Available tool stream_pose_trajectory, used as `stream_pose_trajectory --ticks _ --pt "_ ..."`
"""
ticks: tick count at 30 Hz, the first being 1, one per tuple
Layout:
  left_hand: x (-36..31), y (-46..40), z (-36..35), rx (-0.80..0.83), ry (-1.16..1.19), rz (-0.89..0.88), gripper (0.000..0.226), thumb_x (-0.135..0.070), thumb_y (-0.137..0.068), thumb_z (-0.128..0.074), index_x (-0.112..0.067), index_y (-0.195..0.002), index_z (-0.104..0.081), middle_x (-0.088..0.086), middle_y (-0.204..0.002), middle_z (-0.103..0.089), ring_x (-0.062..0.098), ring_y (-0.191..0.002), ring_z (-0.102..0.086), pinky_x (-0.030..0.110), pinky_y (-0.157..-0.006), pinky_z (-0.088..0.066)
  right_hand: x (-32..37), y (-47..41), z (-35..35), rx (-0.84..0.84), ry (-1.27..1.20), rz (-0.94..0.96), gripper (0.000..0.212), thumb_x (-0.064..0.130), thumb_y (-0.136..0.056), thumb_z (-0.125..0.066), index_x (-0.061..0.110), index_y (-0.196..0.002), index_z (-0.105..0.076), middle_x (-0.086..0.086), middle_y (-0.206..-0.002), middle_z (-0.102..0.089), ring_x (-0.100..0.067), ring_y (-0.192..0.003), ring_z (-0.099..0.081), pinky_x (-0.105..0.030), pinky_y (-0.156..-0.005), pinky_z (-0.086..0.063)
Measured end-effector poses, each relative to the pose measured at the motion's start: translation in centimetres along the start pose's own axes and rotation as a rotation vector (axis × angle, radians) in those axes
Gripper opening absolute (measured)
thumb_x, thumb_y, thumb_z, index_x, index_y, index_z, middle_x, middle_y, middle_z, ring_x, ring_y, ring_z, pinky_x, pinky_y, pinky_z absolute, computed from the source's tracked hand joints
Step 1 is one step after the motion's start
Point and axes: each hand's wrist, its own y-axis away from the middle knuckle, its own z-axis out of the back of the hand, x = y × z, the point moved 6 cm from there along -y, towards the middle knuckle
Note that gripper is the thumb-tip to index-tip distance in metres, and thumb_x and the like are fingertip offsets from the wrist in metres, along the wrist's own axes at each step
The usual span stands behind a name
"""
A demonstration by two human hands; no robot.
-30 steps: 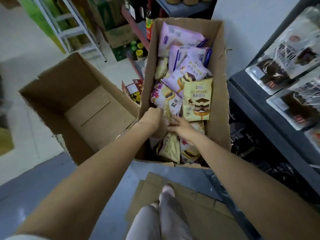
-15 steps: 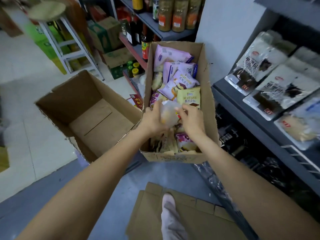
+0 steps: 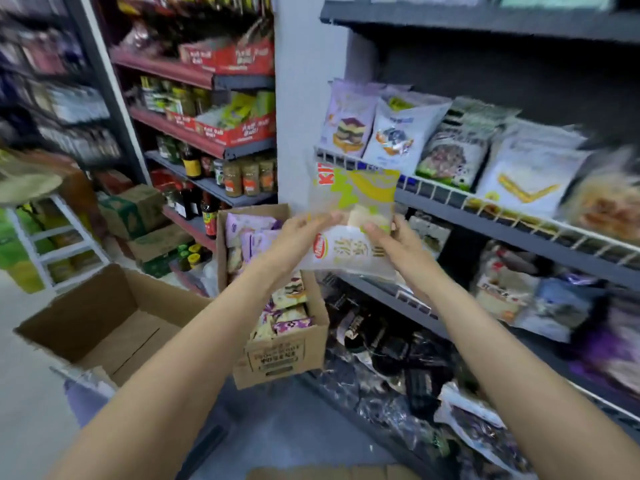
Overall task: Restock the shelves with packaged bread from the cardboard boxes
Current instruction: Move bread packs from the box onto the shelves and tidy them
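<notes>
Both hands hold bread packs up in front of the wire shelf (image 3: 446, 199), between the full box (image 3: 277, 351) below and the row of packs already standing on the shelf (image 3: 398, 133).

Left hand (image 3: 294, 233): fingers closed on the left edge of the lower pack (image 3: 346, 254), the white one with a red oval logo. Right hand (image 3: 398, 237): fingers wrapped on the right side, thumb on the front face. The upper pack (image 3: 356, 192), yellow-green print with red letters at its top left, stands behind or above the lower one. Can't tell which hand carries it, or whether both are pinched as one stack; the overlap hides the contact.

Handling, my read:
- Light. Arms extended, no sag visible in the wrists.
- Soft contents, thin film bag with air inside. Squeezing the middle would crush the bread, so hold by the side edges or the sealed seam, as now.
- Film looks glossy, likely slippery. Two packs stacked can slide off each other; keep them pressed flat or place them one at a time.
- Bag has no stiffness of its own. It will likely flop unless leaned on neighbours or the shelf back.

Shelf front has a low wire lip; bottom edge must clear it, then the pack should stand leaning back like the others.

Empty box (image 3: 104, 327) sits left of the full one, not relevant yet. Image blurs toward the right, so far-shelf detail is unreliable.
</notes>
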Motion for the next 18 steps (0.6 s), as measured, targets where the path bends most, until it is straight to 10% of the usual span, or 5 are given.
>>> stream_pose_trajectory --ticks 6,12,18 --pt "-7.3 0.0 -12.0 0.137 -0.193 -0.253 0.034 -0.038 -0.084 -0.067 -0.013 -0.106 -0.058 0.005 -0.107 -0.066 0.022 -0.099 -0.064 0.034 -0.083 -0.051 4.0 6.2 13.2 -0.365 0.097 0.038 0.094 0.038 -0.076 -0.074 0.029 -0.148 -0.015 0.006 -0.143 -0.039 -0.014 -0.126 -0.043 -0.037 -0.104 -0.04" --pt "-14.4 1.2 -27.4 0.409 -0.765 -0.68 0.052 -0.038 -0.086 -0.065 -0.014 -0.129 -0.05 0.006 -0.12 -0.06 0.024 -0.11 -0.056 0.03 -0.083 -0.041 7.9 13.5 26.1 -0.699 1.09 0.181 0.123 0.054 -0.056 -0.082 0.025 -0.15 -0.009 -0.011 -0.157 0.008 -0.026 -0.146 0.01 -0.044 -0.12 -0.005" --pt "-19.9 2.4 -41.9 0.391 -1.014 -0.927 0.062 -0.056 -0.081 -0.061 -0.027 -0.134 -0.047 -0.002 -0.133 -0.055 0.023 -0.123 -0.049 0.038 -0.099 -0.039 7.6 18.0 38.8 -0.75 0.571 0.194 0.084 0.022 -0.056 -0.09 0.027 -0.119 -0.035 0.006 -0.111 -0.056 -0.013 -0.102 -0.057 -0.026 -0.077 -0.044"
